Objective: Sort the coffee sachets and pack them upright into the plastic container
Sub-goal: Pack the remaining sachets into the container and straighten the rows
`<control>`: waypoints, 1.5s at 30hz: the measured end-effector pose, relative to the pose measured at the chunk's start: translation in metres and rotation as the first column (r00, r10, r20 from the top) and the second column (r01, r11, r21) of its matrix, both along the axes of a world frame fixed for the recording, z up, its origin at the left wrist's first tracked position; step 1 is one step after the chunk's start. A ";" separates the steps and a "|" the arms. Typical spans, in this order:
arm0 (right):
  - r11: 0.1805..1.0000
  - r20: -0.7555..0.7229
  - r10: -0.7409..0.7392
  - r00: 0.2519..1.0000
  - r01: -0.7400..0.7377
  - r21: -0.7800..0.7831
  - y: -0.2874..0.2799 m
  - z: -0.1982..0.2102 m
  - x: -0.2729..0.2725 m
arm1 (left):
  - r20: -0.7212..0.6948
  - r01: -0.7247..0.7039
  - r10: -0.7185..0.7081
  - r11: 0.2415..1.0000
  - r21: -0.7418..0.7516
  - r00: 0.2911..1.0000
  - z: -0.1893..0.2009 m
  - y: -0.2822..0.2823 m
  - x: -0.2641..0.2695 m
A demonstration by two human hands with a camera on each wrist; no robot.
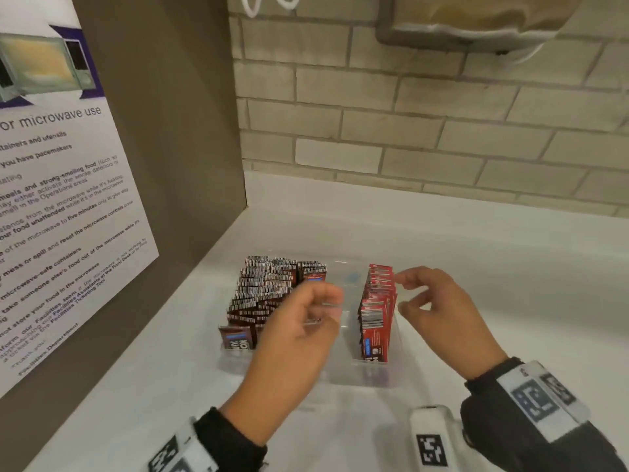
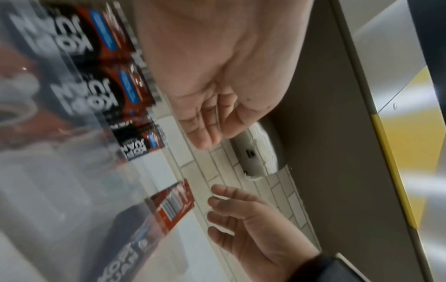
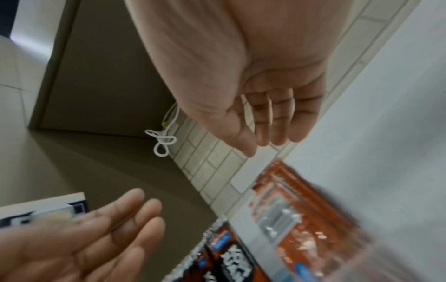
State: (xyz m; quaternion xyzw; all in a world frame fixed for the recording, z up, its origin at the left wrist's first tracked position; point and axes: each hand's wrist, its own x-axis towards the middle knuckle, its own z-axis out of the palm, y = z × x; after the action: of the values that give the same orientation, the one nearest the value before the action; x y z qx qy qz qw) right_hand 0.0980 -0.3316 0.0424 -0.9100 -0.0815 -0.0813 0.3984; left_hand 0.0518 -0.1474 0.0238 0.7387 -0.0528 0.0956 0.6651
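Observation:
A clear plastic container stands on the white counter. Dark brown coffee sachets fill its left side upright in rows. Red sachets stand upright along its right side, and the middle strip holds nothing. My left hand hovers over that middle strip beside the brown rows, fingers loosely curled and empty. My right hand is just right of the red row, fingers relaxed and holding nothing. The left wrist view shows the left hand bare-palmed beside brown sachets. The right wrist view shows the right hand empty above red sachets.
A brown side panel with a microwave-use poster closes off the left. A tiled wall runs along the back, with a dispenser mounted above. A white marked device lies on the counter by my right wrist.

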 end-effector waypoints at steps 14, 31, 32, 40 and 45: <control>0.984 -0.018 0.175 0.984 -0.174 0.024 -0.020 -0.035 0.016 | -0.325 0.157 -0.060 0.947 0.279 0.944 -0.001 -0.049 0.050; 0.967 0.035 0.237 0.971 -0.239 0.082 -0.022 -0.037 0.007 | -0.210 0.180 -0.091 0.870 0.459 0.974 -0.012 -0.050 0.041; 0.965 0.023 0.240 0.970 -0.241 0.101 -0.021 -0.037 0.006 | -0.197 0.181 -0.099 0.867 0.465 0.976 -0.012 -0.050 0.040; 0.945 -0.024 0.285 0.958 -0.276 0.177 -0.023 -0.025 -0.001 | -0.105 0.137 -0.096 0.846 0.515 0.990 -0.012 -0.049 0.035; 0.934 0.003 0.279 0.960 -0.273 0.232 -0.026 -0.018 -0.005 | -0.052 0.055 -0.034 0.866 0.498 0.998 -0.001 -0.042 0.028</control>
State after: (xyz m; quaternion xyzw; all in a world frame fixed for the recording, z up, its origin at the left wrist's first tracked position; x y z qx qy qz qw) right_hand 0.0927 -0.3574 0.0248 -0.8382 -0.1925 -0.0199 0.5099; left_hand 0.0795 -0.1897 0.0227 0.8858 -0.0788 0.0480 0.4549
